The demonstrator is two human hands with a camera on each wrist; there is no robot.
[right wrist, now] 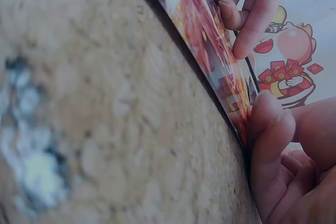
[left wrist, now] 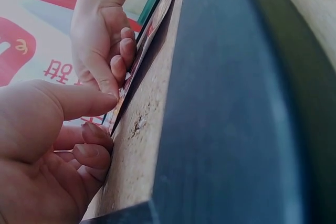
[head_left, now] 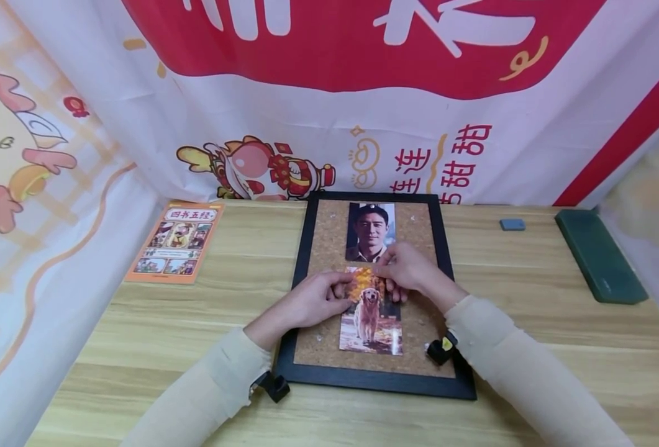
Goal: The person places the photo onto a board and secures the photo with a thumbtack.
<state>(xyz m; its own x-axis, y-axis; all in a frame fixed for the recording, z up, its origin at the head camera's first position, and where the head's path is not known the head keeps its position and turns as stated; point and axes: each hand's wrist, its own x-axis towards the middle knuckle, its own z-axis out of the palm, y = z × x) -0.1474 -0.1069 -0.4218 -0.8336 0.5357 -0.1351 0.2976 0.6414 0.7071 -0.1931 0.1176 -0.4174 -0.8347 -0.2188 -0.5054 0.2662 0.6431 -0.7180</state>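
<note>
I am watching both sleeved forearms coming in from the near table edge and meeting over a black-framed cork board [head_left: 307,251] that is lying flat on the wooden table [head_left: 530,323].

The dog photo [head_left: 371,323] is lying on the cork with its long axis running away from me, near end toward the frame's bottom rail, far end under the fingers. Both hands are working on that far end. The left hand [head_left: 312,303] is sitting at the photo's top left corner, thumb and fingers curled onto the print's edge; the left wrist view is showing the thumb tip pressing at the edge where the print meets the cork. The right hand [head_left: 410,270] is at the top right corner, fingers bent and pinching the edge; the right wrist view is showing a thumb [right wrist: 268,145] lying on the glossy print against the cork. Neither hand is clearly nearer: they are flanking the top edge, left slightly closer to me. I cannot tell whether a pin is held under either hand.

Just beyond the fingers, a portrait photo [head_left: 370,231] is already sitting on the cork, upright, top edge near the frame's far rail.

Farther out: an orange booklet [head_left: 176,241] is lying well to the left, a small grey block [head_left: 512,224] and a dark green case [head_left: 599,254] to the right. A printed cloth backdrop [head_left: 329,93] is closing off the table's far side and both flanks.
</note>
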